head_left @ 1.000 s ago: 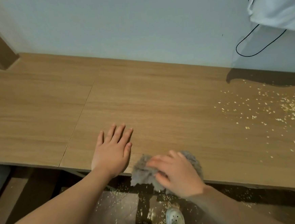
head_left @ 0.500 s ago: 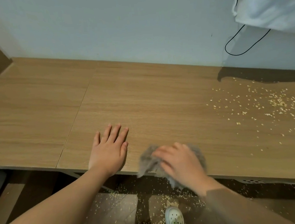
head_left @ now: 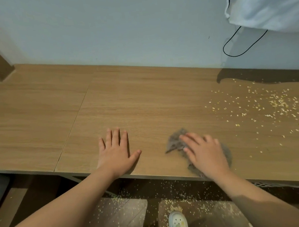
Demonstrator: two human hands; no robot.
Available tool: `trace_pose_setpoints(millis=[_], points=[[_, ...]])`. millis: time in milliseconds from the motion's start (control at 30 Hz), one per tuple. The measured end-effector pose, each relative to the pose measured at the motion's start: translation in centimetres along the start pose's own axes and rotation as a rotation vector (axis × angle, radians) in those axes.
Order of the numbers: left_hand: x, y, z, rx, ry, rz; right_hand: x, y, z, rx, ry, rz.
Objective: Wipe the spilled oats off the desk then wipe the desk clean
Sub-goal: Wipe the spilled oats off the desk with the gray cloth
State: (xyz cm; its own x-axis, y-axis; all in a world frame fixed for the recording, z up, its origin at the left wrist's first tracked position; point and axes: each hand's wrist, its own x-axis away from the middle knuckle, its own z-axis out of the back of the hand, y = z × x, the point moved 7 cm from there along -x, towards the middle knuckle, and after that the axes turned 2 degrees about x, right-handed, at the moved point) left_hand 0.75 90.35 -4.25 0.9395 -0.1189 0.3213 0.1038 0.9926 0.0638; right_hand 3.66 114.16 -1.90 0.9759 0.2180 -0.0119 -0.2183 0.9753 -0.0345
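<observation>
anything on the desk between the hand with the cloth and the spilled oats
Nothing visible. Only bare desk lies between the right hand, pressing the grey cloth, and the scattered oats to its right.

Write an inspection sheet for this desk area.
Surface: light wooden desk top with a seam left of centre.
Job's things: scattered pale oat flakes on its right part; fluffy grey cloth near the front edge.
Clutter: nothing seen.
Hands: left hand flat on the desk; right hand pressing the cloth.
Cables: thin black cable looping on the wall.
Surroundings: white hanging fabric top right; oats on the brown floor.
</observation>
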Motion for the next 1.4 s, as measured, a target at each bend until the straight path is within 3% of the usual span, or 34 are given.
trace_pose_setpoints(millis=[67,100,167,233,333,400,467,533,600,700,733,767,867,900,967,1100,1133,1267,1333,1400], points=[[0.0,0.3,-0.3,-0.017,-0.028,0.008,-0.2,3.0,0.0,-0.077,0.02,-0.278],[0.0,0.2,-0.4,-0.021,-0.032,0.01,0.1,2.3,0.3,-0.086,0.039,-0.307],[-0.1,0.1,-0.6,-0.021,-0.038,0.016,1.6,-1.4,-0.1,-0.09,0.07,-0.173],[-0.3,0.1,-0.8,-0.028,-0.051,0.019,4.1,-5.3,-0.7,-0.183,0.067,0.075],[-0.2,0.1,-0.8,-0.026,-0.063,0.021,5.2,-4.4,-1.2,-0.105,-0.036,0.344],[-0.2,0.1,-0.6,-0.017,-0.072,0.032,3.2,0.0,0.1,-0.06,-0.004,0.187],[-0.1,0.6,-0.3,-0.005,-0.079,0.049,2.1,5.2,0.3,-0.133,0.038,-0.229],[0.3,1.6,-0.2,0.012,-0.076,0.054,2.5,5.5,0.1,-0.108,0.052,-0.455],[0.9,2.5,-0.3,0.032,-0.063,0.038,3.4,1.4,-0.4,-0.11,0.048,-0.388],[1.5,2.6,-0.4,0.027,-0.049,0.01,5.4,-4.0,-0.9,-0.119,0.096,0.072],[1.7,2.5,-0.4,0.023,-0.05,-0.002,5.6,-3.9,-0.9,-0.071,0.081,0.143],[1.9,2.4,-0.3,0.022,-0.053,-0.014,5.4,-2.6,-0.7,-0.051,0.068,0.101],[2.4,2.7,0.0,0.042,-0.06,-0.046,4.9,3.5,-0.2,-0.131,0.114,-0.47],[2.5,2.8,0.2,0.05,-0.051,-0.052,5.1,4.0,0.1,-0.126,0.124,-0.573],[2.5,3.2,0.5,0.072,-0.024,-0.068,5.2,2.5,0.0,-0.082,0.092,-0.517],[1.9,5.3,0.9,0.138,0.019,-0.104,5.7,-0.6,-0.5,-0.042,0.052,-0.124],[1.6,5.8,1.1,0.143,0.028,-0.099,5.2,0.6,-0.5,-0.035,0.024,-0.15],[0.3,7.8,1.4,0.123,0.042,-0.1,4.3,7.1,0.0,-0.054,0.044,-0.591],[-0.5,8.6,1.7,0.129,0.04,-0.106,4.0,6.7,0.2,-0.033,0.033,-0.599],[-1.8,9.2,2.1,0.141,0.068,-0.085,3.6,4.3,0.0,-0.049,0.072,-0.438]])
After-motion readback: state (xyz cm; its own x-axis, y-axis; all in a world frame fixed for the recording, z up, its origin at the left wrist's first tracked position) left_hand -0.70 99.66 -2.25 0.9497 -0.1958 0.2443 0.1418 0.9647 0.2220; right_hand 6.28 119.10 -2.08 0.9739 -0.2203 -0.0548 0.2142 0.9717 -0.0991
